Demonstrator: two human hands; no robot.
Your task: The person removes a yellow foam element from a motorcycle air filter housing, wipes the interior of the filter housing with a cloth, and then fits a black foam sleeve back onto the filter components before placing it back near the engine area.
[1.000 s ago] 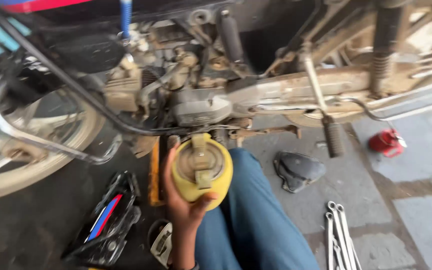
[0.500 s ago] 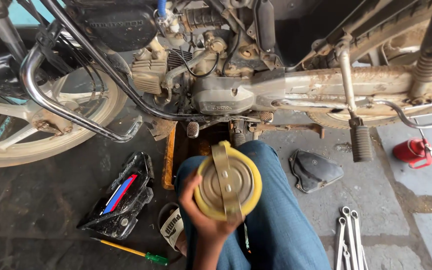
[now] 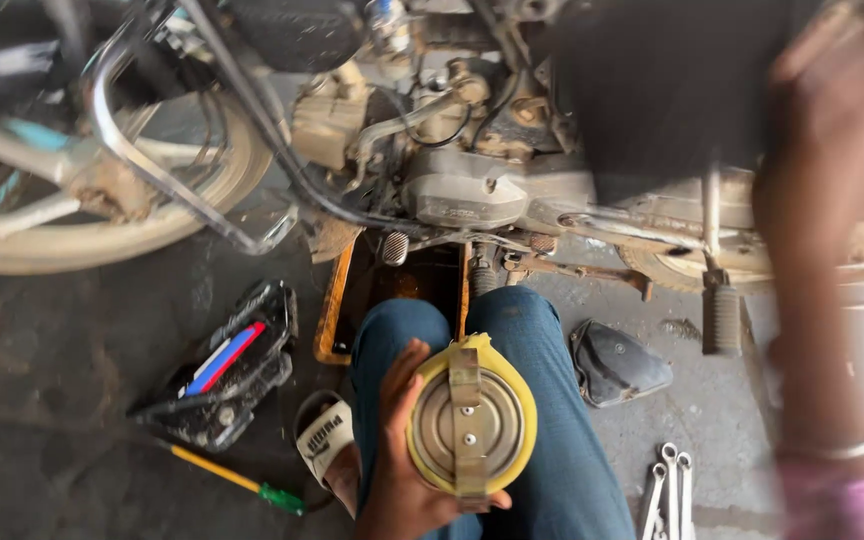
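My left hand [image 3: 402,460] grips a round yellow-rimmed filter element [image 3: 472,420] with a metal face and a metal strap across it. It rests over my blue-jeaned knees [image 3: 512,330]. My right hand [image 3: 842,90] is raised at the far right, up against the dark side of the motorcycle [image 3: 472,190]. It is badly blurred, and its fingers cannot be made out. The engine sits just beyond my knees.
An orange tray [image 3: 334,310] lies under the engine. On the floor to the left are a black side panel with red and blue stripes [image 3: 222,370] and a yellow-green screwdriver [image 3: 232,480]. A black cover [image 3: 617,365], a footpeg [image 3: 722,320] and spanners [image 3: 667,490] are on the right. The wheel [image 3: 102,220] is at left.
The filter has come down from in front of the engine to my lap. My right arm has swung up into view at the right. The view has shifted closer.
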